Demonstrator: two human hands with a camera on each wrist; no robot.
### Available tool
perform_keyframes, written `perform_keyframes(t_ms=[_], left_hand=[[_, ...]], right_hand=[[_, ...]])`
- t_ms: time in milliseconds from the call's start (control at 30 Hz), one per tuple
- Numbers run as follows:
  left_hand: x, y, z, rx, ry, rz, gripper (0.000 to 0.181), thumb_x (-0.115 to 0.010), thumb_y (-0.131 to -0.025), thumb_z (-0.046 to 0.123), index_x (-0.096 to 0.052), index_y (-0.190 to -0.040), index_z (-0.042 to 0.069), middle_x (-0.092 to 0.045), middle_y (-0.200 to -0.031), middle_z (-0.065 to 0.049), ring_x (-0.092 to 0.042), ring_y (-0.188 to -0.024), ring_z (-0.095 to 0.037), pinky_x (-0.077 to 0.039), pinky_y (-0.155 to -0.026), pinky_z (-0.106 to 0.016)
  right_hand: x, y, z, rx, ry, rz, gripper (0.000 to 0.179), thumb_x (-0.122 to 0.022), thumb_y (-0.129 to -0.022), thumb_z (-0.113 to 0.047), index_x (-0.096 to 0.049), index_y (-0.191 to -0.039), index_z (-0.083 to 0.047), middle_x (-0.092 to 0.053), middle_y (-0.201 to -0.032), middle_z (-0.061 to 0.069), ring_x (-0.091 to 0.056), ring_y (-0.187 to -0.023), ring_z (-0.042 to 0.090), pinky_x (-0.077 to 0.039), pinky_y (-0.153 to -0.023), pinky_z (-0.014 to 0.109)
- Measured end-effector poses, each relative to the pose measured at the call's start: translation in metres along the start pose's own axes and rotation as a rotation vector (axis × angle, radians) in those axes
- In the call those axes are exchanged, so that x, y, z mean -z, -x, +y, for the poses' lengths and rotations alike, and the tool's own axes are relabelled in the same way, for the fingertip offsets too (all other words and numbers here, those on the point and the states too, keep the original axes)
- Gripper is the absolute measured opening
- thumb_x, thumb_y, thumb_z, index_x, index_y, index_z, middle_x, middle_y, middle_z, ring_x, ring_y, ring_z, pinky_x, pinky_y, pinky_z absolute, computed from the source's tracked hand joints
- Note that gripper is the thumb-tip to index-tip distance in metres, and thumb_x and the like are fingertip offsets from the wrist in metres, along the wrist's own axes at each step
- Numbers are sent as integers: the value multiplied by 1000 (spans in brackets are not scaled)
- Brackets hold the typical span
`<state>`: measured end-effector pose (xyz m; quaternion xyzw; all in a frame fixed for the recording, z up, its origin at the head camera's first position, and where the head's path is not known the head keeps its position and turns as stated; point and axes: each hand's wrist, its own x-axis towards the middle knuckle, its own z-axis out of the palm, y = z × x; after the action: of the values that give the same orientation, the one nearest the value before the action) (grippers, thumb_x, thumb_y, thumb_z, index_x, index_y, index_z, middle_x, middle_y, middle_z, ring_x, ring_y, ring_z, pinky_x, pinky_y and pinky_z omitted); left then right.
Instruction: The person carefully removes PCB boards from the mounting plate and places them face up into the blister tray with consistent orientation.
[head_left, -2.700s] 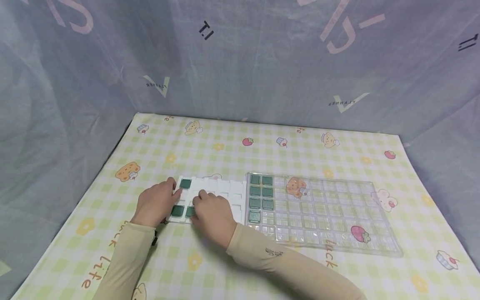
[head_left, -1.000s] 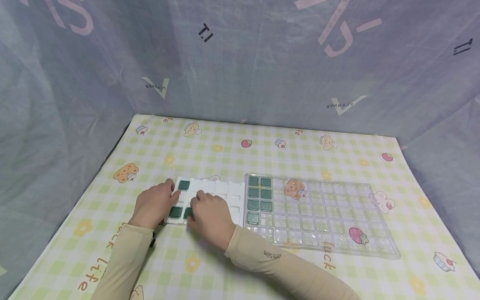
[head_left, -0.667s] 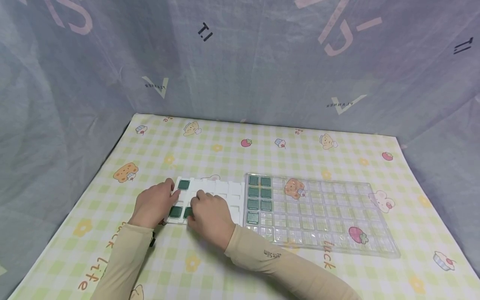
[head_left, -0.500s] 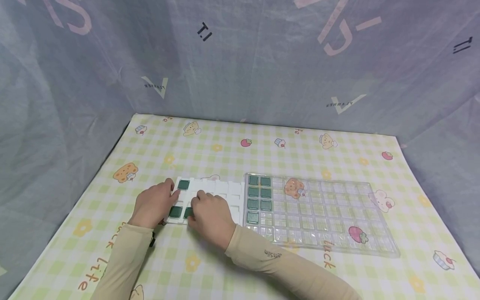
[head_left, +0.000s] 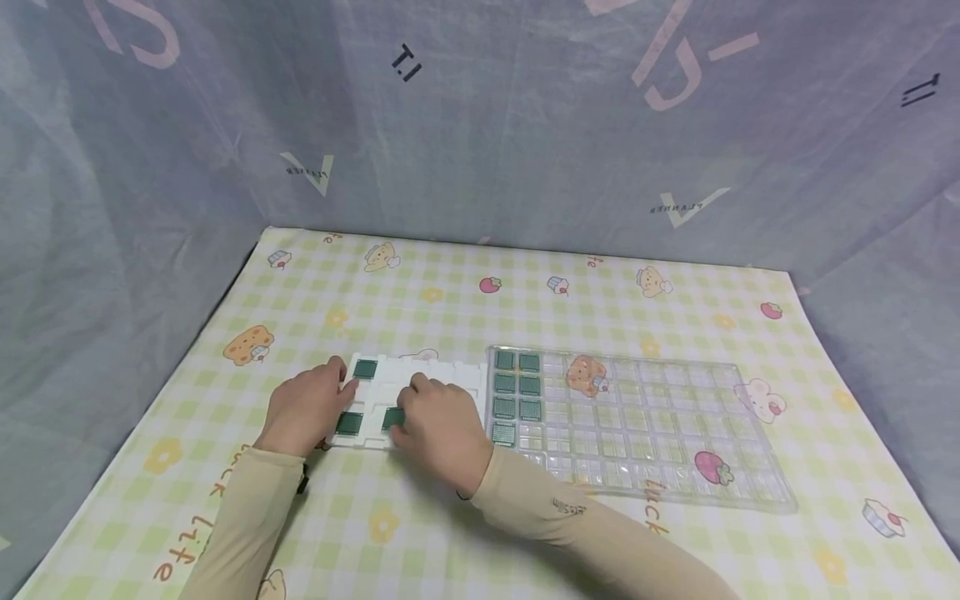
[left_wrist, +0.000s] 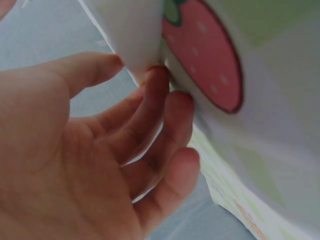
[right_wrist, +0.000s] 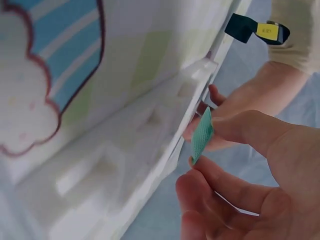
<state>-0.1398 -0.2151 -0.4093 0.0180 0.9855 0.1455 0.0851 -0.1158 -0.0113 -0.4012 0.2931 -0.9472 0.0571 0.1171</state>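
At the left of the head view, my left hand (head_left: 303, 408) grips the left edge of a white compartment tray (head_left: 378, 392), thumb over the edge and fingers curled at its side. My right hand (head_left: 442, 429) is over the tray's middle. Between its thumb and index finger it pinches a small green square chip (right_wrist: 202, 136), held tilted above the tray in the right wrist view. Two other green chips remain in the tray's left column: a far chip (head_left: 365, 369) and a near chip (head_left: 349, 423). The right hand hides part of the tray.
A clear plastic tray (head_left: 645, 433) with many pockets lies right of the white tray, their edges close together. Several green chips (head_left: 529, 386) fill pockets in its two left columns. A checked cartoon tablecloth (head_left: 420, 542) covers the table; grey-blue curtains (head_left: 480, 125) surround it.
My right hand has moved slightly right, taking the green chip from beside the near-left chip; a gap now shows there. The left hand stays at the white tray's edge.
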Motion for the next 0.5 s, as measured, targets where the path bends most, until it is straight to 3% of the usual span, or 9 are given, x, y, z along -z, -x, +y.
perform_keyframes(t_ms=[167,500], left_hand=[[0,0,0,1,4,2,27,-53,-105,28,-56,-109,1,-55,-64,-6,-51,-55,-20,-36,-51,-32],[-2,0,-1,-14,2,24,27,-54,-105,28,-57,-109,1,-54,-62,-6,-49,-52,-20,-35,-49,-32]], right_hand=[[4,7,10,1,-26,17,17,-78,-83,-31,-77,-91,-17,-64,-81,-4,-59,-62,10,-45,-55,23],[14,25,32,28,-99,-32,22,-79,-83,-31,-78,-98,-14,-68,-89,-3,-61,-67,9,-45,-56,20]])
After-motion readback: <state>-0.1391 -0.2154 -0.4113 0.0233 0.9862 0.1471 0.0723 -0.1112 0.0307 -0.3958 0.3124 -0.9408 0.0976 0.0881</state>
